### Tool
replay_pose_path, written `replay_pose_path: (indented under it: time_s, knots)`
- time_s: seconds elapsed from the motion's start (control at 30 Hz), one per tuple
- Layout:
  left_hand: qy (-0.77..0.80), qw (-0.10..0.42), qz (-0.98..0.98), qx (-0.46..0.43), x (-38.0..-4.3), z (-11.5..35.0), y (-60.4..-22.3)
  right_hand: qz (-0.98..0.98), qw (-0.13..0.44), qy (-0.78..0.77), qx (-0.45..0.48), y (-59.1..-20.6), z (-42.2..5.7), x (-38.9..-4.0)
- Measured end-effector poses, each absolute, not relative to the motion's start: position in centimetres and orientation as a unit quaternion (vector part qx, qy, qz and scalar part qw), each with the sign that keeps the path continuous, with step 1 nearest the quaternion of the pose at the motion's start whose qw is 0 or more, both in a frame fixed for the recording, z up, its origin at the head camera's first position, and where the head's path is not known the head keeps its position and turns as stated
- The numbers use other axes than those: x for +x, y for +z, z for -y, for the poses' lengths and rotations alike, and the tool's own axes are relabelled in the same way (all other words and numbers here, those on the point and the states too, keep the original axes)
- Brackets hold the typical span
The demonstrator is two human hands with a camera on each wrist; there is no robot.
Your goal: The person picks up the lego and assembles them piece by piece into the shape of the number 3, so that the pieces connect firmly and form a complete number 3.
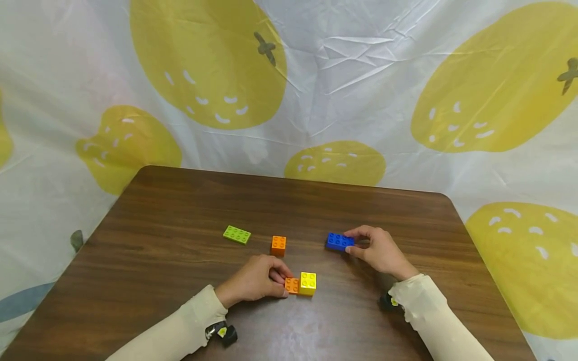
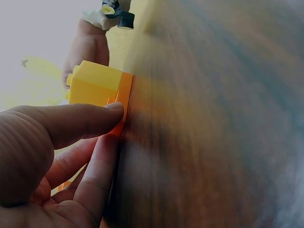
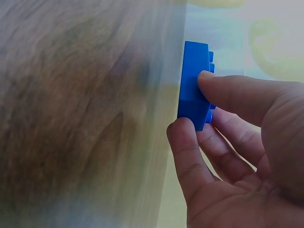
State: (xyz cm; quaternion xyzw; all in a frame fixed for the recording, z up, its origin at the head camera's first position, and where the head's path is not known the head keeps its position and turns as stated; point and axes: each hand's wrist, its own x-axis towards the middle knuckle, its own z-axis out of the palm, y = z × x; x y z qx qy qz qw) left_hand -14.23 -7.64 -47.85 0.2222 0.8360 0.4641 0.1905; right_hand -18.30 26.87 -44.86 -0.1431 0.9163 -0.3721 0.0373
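My left hand pinches the left end of a thin orange building brick between thumb and fingers. A square yellow brick is stacked on that brick's right end; in the left wrist view its side stands up from the orange edge. With thumb and fingers, my right hand grips the right end of a long blue brick, studs facing up. From the right wrist, the blue brick shows the thumb on its side and a fingertip at its end.
Beyond my left hand stands a small orange brick with studs up. A flat lime green brick lies farther left. All of them are on a dark wood table, with a lemon-patterned cloth hanging behind its far edge.
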Motion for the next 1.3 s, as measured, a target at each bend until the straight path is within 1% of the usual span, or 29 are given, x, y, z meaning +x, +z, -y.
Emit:
replay_pose_path:
  time_s: [0.53,1.03,1.3]
  knots:
    - [0.463,0.189,-0.837,0.224,-14.2,7.7,-47.7,-0.904,0.033,-0.4,-0.146,-43.9,-26.0,-17.4]
    - [0.458,0.189,-0.84,0.219,-14.1,7.6,-47.8,-0.898,0.047,-0.414,-0.146,-43.1,-25.0,-16.5]
    - [0.462,0.197,-0.837,0.216,-14.1,7.6,-47.5,-0.892,0.039,-0.422,-0.158,-43.0,-24.7,-16.1]
